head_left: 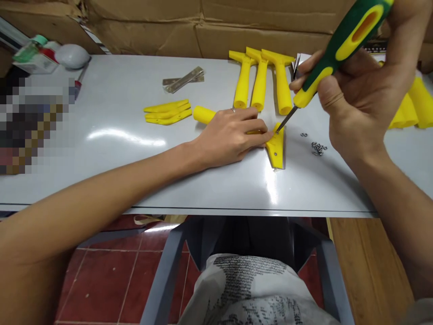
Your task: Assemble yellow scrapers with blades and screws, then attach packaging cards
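Observation:
My left hand [233, 133] is wrapped over the handle of a yellow scraper [275, 155] lying flat on the table, pressing it down. A thin blade edge shows along the right side of the scraper's head. In my right hand [361, 90] is a green and yellow screwdriver [329, 58], held at a slant. Its metal tip meets the upper hole area of the scraper's head; a second fastening point shows lower down. Right of the scraper lies a small pile of screws or nuts [318, 148], too small to tell which.
Three yellow scraper handles [259, 83] stand side by side behind my hands. Yellow cover plates [168, 112] and wrapped blades [185, 80] lie to the left. More yellow pieces [419, 104] sit at far right. Cardboard [145, 27] borders the white table's [118, 171] back.

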Demonstrator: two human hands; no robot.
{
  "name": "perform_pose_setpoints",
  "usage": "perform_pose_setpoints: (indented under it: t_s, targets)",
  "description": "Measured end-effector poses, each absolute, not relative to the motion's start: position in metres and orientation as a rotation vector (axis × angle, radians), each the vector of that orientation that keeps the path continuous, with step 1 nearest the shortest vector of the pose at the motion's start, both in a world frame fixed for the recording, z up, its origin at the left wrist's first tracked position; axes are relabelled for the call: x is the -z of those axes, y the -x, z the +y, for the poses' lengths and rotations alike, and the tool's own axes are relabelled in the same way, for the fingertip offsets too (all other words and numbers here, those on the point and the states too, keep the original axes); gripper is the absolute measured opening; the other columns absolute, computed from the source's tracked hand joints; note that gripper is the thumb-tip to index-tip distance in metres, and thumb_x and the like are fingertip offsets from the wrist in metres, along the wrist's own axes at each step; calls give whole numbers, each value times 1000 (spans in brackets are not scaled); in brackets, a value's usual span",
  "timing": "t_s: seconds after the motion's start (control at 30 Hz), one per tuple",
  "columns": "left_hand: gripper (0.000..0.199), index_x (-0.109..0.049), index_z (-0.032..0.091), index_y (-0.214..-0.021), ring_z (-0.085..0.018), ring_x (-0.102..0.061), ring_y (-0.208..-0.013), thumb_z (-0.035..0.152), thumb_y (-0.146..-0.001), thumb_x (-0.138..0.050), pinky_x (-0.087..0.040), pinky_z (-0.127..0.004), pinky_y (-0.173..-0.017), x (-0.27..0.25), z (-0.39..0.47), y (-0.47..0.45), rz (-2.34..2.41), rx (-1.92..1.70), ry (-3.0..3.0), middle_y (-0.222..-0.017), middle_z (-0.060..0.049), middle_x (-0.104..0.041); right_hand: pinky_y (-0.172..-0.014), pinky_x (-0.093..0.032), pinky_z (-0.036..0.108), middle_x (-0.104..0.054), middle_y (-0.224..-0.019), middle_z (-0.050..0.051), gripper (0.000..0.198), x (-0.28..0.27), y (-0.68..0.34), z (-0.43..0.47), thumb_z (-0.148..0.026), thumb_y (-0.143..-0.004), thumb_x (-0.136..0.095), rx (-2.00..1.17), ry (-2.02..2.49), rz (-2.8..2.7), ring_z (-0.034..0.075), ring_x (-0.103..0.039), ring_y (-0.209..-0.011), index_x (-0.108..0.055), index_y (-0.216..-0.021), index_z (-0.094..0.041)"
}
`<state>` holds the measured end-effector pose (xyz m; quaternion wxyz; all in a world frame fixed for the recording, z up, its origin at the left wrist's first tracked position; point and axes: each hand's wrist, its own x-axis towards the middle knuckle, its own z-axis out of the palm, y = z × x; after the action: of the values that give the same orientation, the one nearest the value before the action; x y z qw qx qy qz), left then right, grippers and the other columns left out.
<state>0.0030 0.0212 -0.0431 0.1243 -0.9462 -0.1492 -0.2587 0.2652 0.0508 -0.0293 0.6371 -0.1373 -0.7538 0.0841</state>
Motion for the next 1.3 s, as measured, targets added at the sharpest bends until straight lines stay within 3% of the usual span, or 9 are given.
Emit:
perform_pose_setpoints:
  t_s: [0.1,0.17,0.3,0.53,0.67,0.87,1.07,1.23,1.3]
  targets:
    - [24,-79,25,-123,-22,-74,-97,29,-118,-55,-46,-34,-66,43,21,-4,-384,791,2706,-107,-4,-84,-89,-77,40,-46,-165,-7,76,25,-264,39,-80,-96,-71,-232,477,-1808,13,-81,-96,-40,-161,-54]
    - [22,-79,25,-122,-21,-73,-95,28,-118,-57,-44,-33,-64,43,21,-4,-363,803,2682,-105,-3,-84,-92,-78,43,-37,-172,-8,74,21,-262,27,-78,-96,-73,-253,526,-1778,13,-78,-97,-46,-160,-54]
    - [23,-79,25,-124,-21,-72,-97,28,-118,-57,-45,-34,-64,43,21,-4,-365,806,2676,-106,-3,-83,-95,-78,49,-42,-168,-6,65,17,-260,13,-69,-97,-76,-295,575,-1711,16,-76,-97,-55,-156,-53]
    - [26,-79,26,-127,-23,-72,-106,32,-119,-55,-52,-35,-71,44,21,-4,-408,777,2746,-111,-4,-83,-86,-76,40,-37,-170,-12,69,18,-264,27,-73,-93,-79,-222,523,-1723,13,-78,-98,-51,-155,-60]
    - [23,-80,25,-123,-21,-73,-102,29,-118,-58,-47,-34,-66,45,21,-4,-361,820,2671,-108,-3,-84,-96,-78,50,-39,-171,-8,68,18,-263,18,-72,-95,-78,-297,600,-1719,18,-77,-102,-53,-156,-57]
    - [19,-79,23,-121,-19,-73,-96,22,-116,-60,-43,-33,-62,42,20,-5,-316,827,2617,-105,-2,-85,-87,-79,42,-48,-161,-6,63,18,-263,17,-68,-99,-73,-279,558,-1773,16,-75,-100,-53,-157,-58]
    - [21,-80,23,-121,-20,-75,-99,23,-116,-59,-46,-33,-64,41,20,-5,-314,823,2637,-108,-2,-86,-100,-77,50,-39,-166,-9,81,3,-281,23,-67,-85,-93,-431,523,-1925,18,-81,-110,-53,-155,-60]
    - [23,-81,22,-121,-18,-76,-100,18,-116,-58,-50,-34,-66,41,20,-5,-312,830,2657,-112,-2,-87,-107,-77,51,-41,-164,-11,71,-12,-289,17,-52,-95,-89,-628,525,-2053,20,-82,-119,-52,-155,-60]
    - [25,-81,21,-120,-18,-76,-98,15,-115,-58,-51,-34,-66,41,20,-5,-324,823,2662,-110,-2,-87,-104,-78,50,-41,-165,-12,76,-11,-293,24,-50,-90,-94,-663,511,-2038,21,-83,-118,-53,-152,-61]
